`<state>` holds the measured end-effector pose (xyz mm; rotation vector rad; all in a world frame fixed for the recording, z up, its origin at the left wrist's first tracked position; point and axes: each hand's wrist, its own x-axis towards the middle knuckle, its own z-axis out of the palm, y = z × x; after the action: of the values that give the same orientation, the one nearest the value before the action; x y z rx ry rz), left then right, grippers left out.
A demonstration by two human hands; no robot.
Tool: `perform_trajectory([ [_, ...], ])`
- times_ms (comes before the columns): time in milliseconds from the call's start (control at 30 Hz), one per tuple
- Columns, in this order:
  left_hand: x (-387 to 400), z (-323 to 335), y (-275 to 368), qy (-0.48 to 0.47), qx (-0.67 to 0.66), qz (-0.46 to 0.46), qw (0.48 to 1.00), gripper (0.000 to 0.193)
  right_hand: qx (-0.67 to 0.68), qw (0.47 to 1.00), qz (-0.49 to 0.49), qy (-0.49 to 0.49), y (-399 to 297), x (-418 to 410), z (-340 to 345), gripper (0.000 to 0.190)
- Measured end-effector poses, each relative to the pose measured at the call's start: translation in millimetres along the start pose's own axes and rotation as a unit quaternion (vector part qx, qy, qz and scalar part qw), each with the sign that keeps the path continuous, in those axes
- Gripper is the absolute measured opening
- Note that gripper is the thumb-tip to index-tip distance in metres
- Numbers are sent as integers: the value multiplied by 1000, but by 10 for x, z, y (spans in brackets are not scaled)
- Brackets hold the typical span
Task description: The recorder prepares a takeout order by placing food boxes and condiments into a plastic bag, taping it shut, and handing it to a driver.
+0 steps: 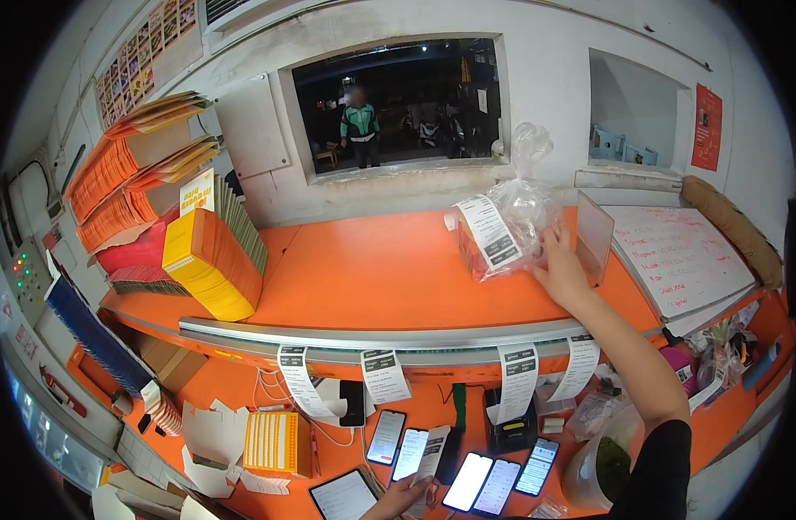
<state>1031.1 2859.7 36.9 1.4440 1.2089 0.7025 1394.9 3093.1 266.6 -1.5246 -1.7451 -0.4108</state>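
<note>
At the right of the orange counter point(346, 273), my right hand point(557, 253) touches the side of a clear plastic bag point(525, 208) tied at its top; whether the fingers grip it is unclear. Inside sits a box, and a printed receipt point(487, 231) is stuck on the bag's front. Lower down, my left hand point(408, 497) holds a paper receipt slip point(432, 455) between thumb and fingers, over a lit smartphone point(410, 455). Several more lit phones lie around it, with a tablet point(343, 497) to the left and a black receipt printer point(510, 429) to the right.
Stacks of folded orange and yellow cartons point(213, 260) stand at the left. Receipts point(386, 377) hang from a metal rail point(372, 335). A whiteboard point(684, 253) and an upright clear panel point(595, 237) are at the right. A person in a green jacket point(359, 122) stands beyond the window opening.
</note>
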Motion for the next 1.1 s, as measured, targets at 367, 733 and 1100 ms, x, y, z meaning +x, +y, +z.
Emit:
perform_trajectory([
  [367,148,92,-253,35,19,-67,997,37,35,994,76,-66,-318,595,665,62],
  [733,95,59,-224,24,17,-99,995,47,19,997,47,-56,-552,742,986,55],
  [1100,71,-164,705,-135,-106,90,981,30,249,849,-333,-327,-1786,-959,-807,63],
])
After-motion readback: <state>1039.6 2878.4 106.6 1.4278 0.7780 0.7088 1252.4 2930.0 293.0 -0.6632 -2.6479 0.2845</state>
